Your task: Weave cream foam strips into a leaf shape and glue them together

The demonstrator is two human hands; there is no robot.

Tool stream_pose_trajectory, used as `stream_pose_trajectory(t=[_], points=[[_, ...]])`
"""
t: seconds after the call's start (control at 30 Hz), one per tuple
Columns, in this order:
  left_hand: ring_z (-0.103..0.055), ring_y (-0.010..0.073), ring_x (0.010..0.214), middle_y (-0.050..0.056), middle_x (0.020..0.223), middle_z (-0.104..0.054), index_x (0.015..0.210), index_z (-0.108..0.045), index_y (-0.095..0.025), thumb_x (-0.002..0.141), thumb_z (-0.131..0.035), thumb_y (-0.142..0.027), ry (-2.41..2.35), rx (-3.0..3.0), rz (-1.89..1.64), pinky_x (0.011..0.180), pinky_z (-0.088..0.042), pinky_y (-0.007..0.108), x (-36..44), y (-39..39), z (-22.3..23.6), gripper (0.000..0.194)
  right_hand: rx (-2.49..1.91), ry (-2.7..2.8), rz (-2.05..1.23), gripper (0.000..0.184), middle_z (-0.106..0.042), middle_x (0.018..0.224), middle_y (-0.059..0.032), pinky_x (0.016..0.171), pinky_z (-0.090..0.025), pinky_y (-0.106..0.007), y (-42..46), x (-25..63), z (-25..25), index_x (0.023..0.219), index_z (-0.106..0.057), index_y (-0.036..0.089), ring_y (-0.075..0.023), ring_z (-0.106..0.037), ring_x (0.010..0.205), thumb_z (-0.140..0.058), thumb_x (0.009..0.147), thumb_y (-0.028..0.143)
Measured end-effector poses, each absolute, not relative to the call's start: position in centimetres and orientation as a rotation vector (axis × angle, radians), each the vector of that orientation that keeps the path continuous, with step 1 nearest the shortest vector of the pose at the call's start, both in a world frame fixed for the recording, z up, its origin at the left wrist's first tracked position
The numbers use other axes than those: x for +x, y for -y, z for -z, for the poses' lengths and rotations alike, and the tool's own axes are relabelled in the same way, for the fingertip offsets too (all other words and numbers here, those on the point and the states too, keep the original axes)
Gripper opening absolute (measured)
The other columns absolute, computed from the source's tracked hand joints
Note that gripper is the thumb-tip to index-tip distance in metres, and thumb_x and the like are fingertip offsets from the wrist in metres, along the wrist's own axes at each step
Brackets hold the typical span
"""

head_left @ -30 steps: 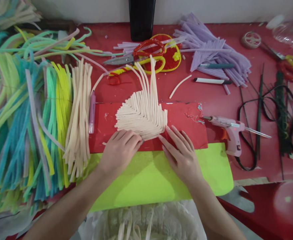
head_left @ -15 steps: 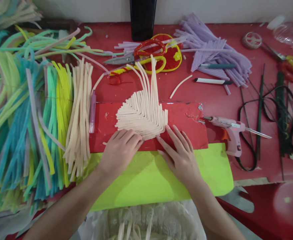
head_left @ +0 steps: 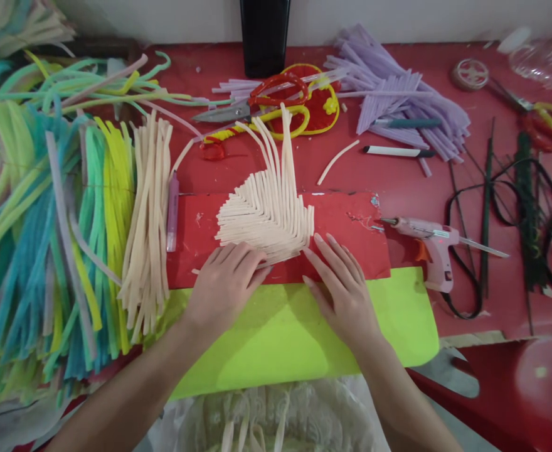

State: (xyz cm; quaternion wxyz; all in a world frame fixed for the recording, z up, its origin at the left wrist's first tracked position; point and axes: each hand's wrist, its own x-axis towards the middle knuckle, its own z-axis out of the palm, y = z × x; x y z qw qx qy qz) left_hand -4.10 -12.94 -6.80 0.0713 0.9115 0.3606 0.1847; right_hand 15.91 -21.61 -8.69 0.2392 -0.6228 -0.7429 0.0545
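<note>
A leaf-shaped piece of cream pipe cleaners (head_left: 269, 213), laid in a herringbone pattern, rests on a red board (head_left: 351, 245). Several long loose ends stick up from its top toward the scissors. My left hand (head_left: 229, 276) lies over its lower left edge, fingers fairly flat and side by side on the strips, fingertips partly hidden. At the lower right corner, my right hand (head_left: 344, 282) has its fingers stretched and spread, index tip at the piece's edge. Under both wrists lies a lime-green cloth-like sheet (head_left: 304, 339).
Bundles of coloured pipe cleaners (head_left: 69, 238) and cream ones (head_left: 147, 226) fill the left. Red and yellow scissors (head_left: 276, 94), purple pipe cleaners (head_left: 398, 100) and a marker (head_left: 398, 152) lie behind. A pink glue gun (head_left: 429, 235) with a black cord stands right of the board.
My right hand has shifted slightly right, its index finger and thumb drawing back from the piece's lower edge. My left hand stays nearly in place. The whole view has moved a little.
</note>
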Motion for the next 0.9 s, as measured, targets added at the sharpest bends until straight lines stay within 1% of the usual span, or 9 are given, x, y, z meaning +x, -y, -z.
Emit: stream_pose_trajectory(t=[0.1, 0.33, 0.57, 0.77, 0.9], points=[[-0.058, 0.0178, 0.075, 0.002, 0.08, -0.064, 0.087, -0.056, -0.018, 0.089, -0.057, -0.025, -1.068, 2.756, -0.57, 0.067, -0.045, 0.031, -3.9, 13.0, 6.8, 0.008, -1.714, 2.014, -0.159, 0.059, -0.048, 0.143, -0.0089, 0.11, -0.037, -0.049, 21.3, 15.9, 8.7, 0.147, -0.029, 0.025, -0.0243, -0.037, 0.138, -0.049, 0.092, 0.019], [-0.056, 0.0177, 0.076, 0.002, 0.081, -0.063, 0.084, -0.056, -0.018, 0.089, -0.056, -0.02, -1.048, 2.81, -0.578, 0.069, -0.044, 0.031, -3.3, 12.8, 7.0, 0.005, -1.731, 1.992, -0.153, 0.06, -0.048, 0.143, -0.0082, 0.111, -0.036, -0.046, 21.1, 15.8, 8.9, 0.149, -0.023, 0.025, -0.0217, -0.039, 0.136, -0.044, 0.093, 0.015], [-0.056, 0.0173, 0.075, 0.002, 0.081, -0.063, 0.083, -0.057, -0.018, 0.088, -0.057, -0.017, -1.033, 2.797, -0.58, 0.07, -0.043, 0.031, -3.2, 12.9, 7.0, 0.005, -1.791, 2.001, -0.151, 0.059, -0.046, 0.144, -0.0072, 0.112, -0.033, -0.043, 21.1, 15.7, 9.1, 0.149, -0.023, 0.022, -0.0201, -0.036, 0.138, -0.044, 0.094, 0.015], [-0.056, 0.0169, 0.074, 0.002, 0.078, -0.062, 0.083, -0.057, -0.018, 0.089, -0.054, -0.016, -1.021, 2.792, -0.58, 0.069, -0.044, 0.031, -2.9, 12.8, 7.1, 0.006, -1.811, 2.006, -0.158, 0.058, -0.046, 0.145, -0.0047, 0.113, -0.031, -0.042, 21.1, 15.7, 9.3, 0.15, -0.018, 0.025, -0.0186, -0.036, 0.138, -0.039, 0.096, 0.017], [-0.056, 0.0166, 0.073, 0.002, 0.078, -0.062, 0.082, -0.056, -0.017, 0.09, -0.054, -0.016, -1.022, 2.805, -0.576, 0.068, -0.045, 0.031, -2.8, 12.7, 7.0, 0.008, -1.81, 2.012, -0.154, 0.059, -0.046, 0.145, -0.0044, 0.113, -0.031, -0.041, 21.1, 15.7, 9.3, 0.15, -0.019, 0.024, -0.0184, -0.036, 0.138, -0.039, 0.095, 0.015]])
